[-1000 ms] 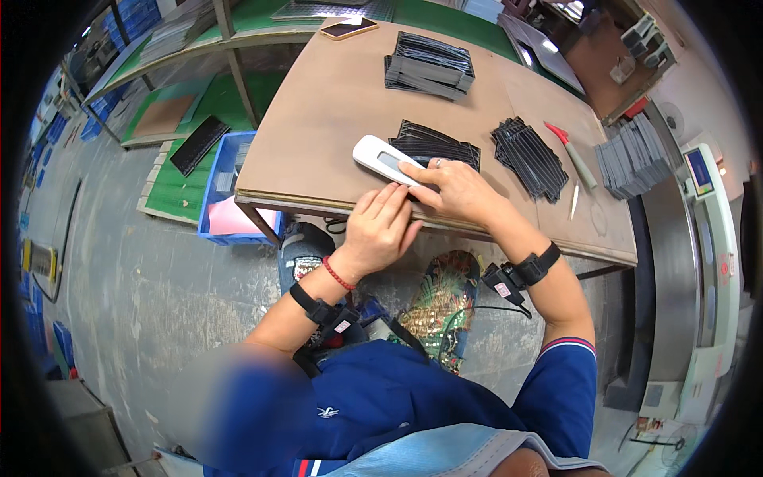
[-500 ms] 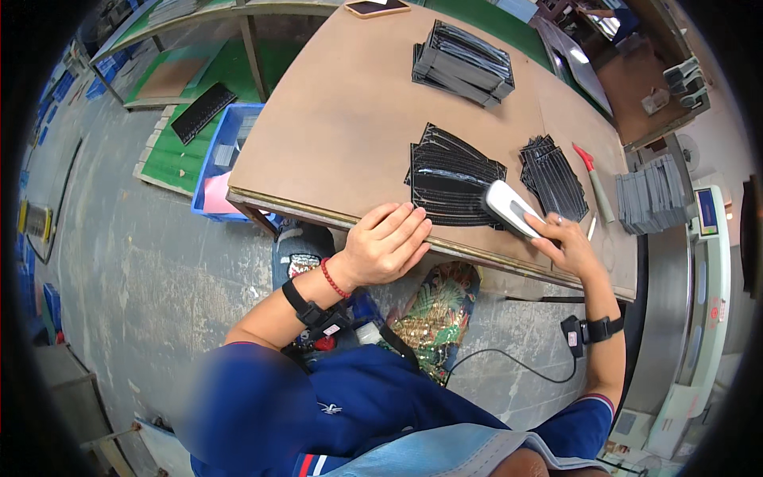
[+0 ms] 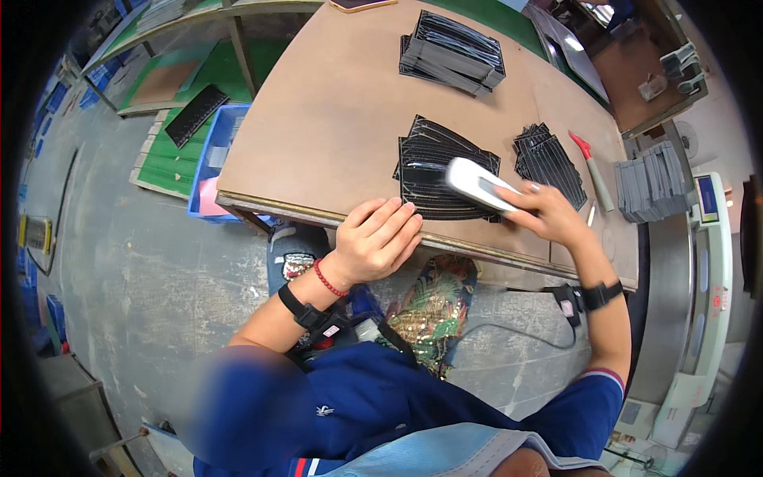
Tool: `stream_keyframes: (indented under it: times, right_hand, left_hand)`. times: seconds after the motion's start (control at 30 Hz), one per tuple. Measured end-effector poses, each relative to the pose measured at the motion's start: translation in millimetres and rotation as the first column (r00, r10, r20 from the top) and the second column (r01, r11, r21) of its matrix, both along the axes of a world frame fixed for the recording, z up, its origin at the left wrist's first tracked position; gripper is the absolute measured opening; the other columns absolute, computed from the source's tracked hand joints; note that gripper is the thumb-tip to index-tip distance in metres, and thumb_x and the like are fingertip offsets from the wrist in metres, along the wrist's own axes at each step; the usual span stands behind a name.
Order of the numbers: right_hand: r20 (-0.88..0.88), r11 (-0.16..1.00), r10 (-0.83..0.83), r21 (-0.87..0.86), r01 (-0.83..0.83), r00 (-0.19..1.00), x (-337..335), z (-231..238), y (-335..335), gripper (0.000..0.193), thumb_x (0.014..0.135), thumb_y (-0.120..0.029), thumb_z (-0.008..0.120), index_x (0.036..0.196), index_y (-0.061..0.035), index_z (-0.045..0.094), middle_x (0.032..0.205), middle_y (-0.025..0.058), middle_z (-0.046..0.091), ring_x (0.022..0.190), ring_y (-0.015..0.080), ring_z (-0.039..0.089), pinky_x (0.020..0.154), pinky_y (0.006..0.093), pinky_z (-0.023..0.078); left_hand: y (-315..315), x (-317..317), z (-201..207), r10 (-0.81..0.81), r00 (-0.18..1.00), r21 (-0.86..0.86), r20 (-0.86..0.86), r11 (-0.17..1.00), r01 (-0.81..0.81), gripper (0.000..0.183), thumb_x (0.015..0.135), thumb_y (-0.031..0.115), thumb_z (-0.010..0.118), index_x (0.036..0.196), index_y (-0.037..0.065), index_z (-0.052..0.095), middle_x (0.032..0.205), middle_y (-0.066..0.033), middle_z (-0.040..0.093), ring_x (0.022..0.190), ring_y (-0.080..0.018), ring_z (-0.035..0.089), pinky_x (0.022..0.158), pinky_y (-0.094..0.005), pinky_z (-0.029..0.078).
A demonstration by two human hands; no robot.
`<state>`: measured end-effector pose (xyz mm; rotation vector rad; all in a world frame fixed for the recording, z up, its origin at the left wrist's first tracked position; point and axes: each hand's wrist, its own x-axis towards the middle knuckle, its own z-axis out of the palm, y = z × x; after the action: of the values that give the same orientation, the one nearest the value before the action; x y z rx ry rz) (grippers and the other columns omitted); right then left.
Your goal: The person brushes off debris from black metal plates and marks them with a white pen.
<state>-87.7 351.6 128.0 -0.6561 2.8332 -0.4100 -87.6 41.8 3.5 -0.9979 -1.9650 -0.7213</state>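
Observation:
In my right hand (image 3: 548,213) is a white brush-like hand tool (image 3: 470,180) with a grey patch on its back; its underside is hidden. The tool lies over the right part of a fanned pile of black stitched strip panels (image 3: 437,203) near the table's front edge. My left hand (image 3: 377,242) rests at that edge, its fingers stretched out side by side, their tips at the near left corner of the pile. Just right of the tool is a second, smaller pile of black panels (image 3: 548,167).
Farther back on the brown table (image 3: 318,119) stands a tall bundle of black panels (image 3: 453,56). A red-and-grey hand tool (image 3: 592,171) lies at the right, beside a row of grey pieces (image 3: 656,184). A blue crate (image 3: 200,171) stands left of the table.
My right hand has swept the white tool leftward and slightly away from me over the black panels. The left hand stays near the same corner; the whole view has shifted a little.

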Motion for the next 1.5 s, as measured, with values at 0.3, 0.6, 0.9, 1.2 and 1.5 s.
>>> stream_keyframes:
  times: [0.3, 0.6, 0.9, 1.2, 1.5]
  right_hand:
    - [-0.049, 0.962, 0.265, 0.086, -0.260, 0.963, -42.9, -2.4, -51.6, 0.041, 0.087, -0.030, 0.063, 0.128, -0.0267, 0.062, 0.083, 0.0124, 0.056, 0.074, 0.0312, 0.059, 0.067, 0.0400, 0.047]
    - [-0.005, 0.986, 0.152, 0.064, -0.151, 0.988, -24.3, 4.2, -17.0, 0.042, 0.085, -0.028, 0.066, 0.127, -0.0229, 0.063, 0.079, 0.0155, 0.055, 0.073, 0.0330, 0.058, 0.066, 0.0401, 0.045]
    - [-0.193, 0.966, 0.234, 0.157, -0.205, 0.953, -27.9, 2.2, -1.3, 0.040, 0.084, -0.028, 0.067, 0.124, -0.0267, 0.065, 0.081, 0.0143, 0.058, 0.074, 0.0318, 0.061, 0.068, 0.0397, 0.048]
    - [-0.200, 0.941, 0.338, 0.048, -0.336, 0.920, -63.0, -19.2, -91.5, 0.042, 0.087, -0.029, 0.064, 0.129, -0.0282, 0.061, 0.084, 0.0125, 0.058, 0.074, 0.0319, 0.061, 0.068, 0.0403, 0.049]
    - [-0.123, 0.991, -0.122, 0.045, 0.128, 0.985, -31.4, -2.2, -8.5, 0.040, 0.086, -0.026, 0.066, 0.125, -0.0238, 0.065, 0.082, 0.0155, 0.061, 0.077, 0.0316, 0.062, 0.069, 0.0388, 0.048]
  left_hand:
    - [-1.8, -0.6, -4.2, 0.034, 0.998, 0.032, -0.061, 0.999, -0.032, 0.023, 0.075, 0.017, 0.073, 0.096, 0.008, 0.072, 0.099, -0.0066, 0.070, 0.092, -0.0220, 0.067, 0.085, -0.0349, 0.050]
    - [-0.1, 2.4, -1.0, 0.024, 1.000, -0.002, -0.009, 1.000, -0.024, 0.023, 0.076, 0.017, 0.073, 0.097, 0.008, 0.072, 0.100, -0.0062, 0.070, 0.096, -0.0218, 0.066, 0.088, -0.0354, 0.049]
    - [3.6, -1.3, -3.0, 0.037, 0.997, 0.057, -0.061, 0.998, -0.034, 0.021, 0.077, 0.020, 0.073, 0.095, 0.009, 0.072, 0.100, -0.0055, 0.070, 0.094, -0.0222, 0.066, 0.087, -0.0343, 0.049]
    - [1.5, 1.9, 2.9, 0.012, 1.000, 0.033, 0.000, 0.999, -0.012, 0.022, 0.074, 0.017, 0.074, 0.094, 0.008, 0.071, 0.097, -0.0072, 0.070, 0.090, -0.0230, 0.066, 0.085, -0.0354, 0.049]
    - [5.4, -1.4, -1.2, 0.035, 0.999, 0.121, -0.032, 0.992, -0.031, 0.020, 0.073, 0.018, 0.074, 0.091, 0.009, 0.071, 0.093, -0.0055, 0.070, 0.088, -0.0210, 0.067, 0.081, -0.0340, 0.050]
